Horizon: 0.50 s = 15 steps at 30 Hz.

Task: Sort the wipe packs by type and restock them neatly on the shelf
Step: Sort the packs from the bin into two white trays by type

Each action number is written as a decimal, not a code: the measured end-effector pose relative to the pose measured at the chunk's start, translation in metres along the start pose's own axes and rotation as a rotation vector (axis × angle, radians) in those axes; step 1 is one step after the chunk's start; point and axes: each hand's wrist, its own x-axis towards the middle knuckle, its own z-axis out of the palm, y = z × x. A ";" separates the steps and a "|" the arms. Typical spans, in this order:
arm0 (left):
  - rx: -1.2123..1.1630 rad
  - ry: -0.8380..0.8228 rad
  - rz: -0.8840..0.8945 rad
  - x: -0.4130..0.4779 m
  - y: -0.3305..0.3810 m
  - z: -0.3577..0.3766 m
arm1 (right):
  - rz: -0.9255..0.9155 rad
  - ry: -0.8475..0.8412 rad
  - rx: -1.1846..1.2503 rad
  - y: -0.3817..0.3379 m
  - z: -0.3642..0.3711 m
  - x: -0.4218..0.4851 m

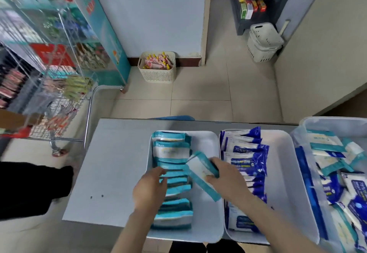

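Right hand [224, 175]: a teal wipe pack [202, 173] is gripped above the left tray [210, 223], tilted.
Left hand [151, 189]: fingers are spread loosely on the teal row [172, 175], nothing grasped.
Right tray [282, 193]: blue packs [246, 159] are stacked at its 9 o'clock side.
Clear bin [337, 127]: mixed packs are held, at 3 o'clock on the surface [111, 173].

Two white trays [216, 231] sit on the table [111, 173], and one clear bin [309, 125] stands at the right. Two hands show, the left hand [150, 190] and the right hand [228, 177]. One teal wipe pack [200, 170] is lifted; the stacked teal packs [171, 175] and blue packs [247, 159] overlap too much to count exactly. Two cream baskets [157, 67] stand on the floor.
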 end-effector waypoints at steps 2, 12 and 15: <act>0.034 0.002 -0.021 -0.003 -0.023 -0.010 | -0.124 0.009 -0.107 -0.023 0.022 0.028; 0.131 -0.082 0.059 -0.010 -0.049 -0.026 | -0.339 -0.057 -0.718 -0.071 0.098 0.102; 0.133 -0.100 0.066 -0.008 -0.047 -0.026 | -0.357 -0.047 -0.711 -0.066 0.103 0.103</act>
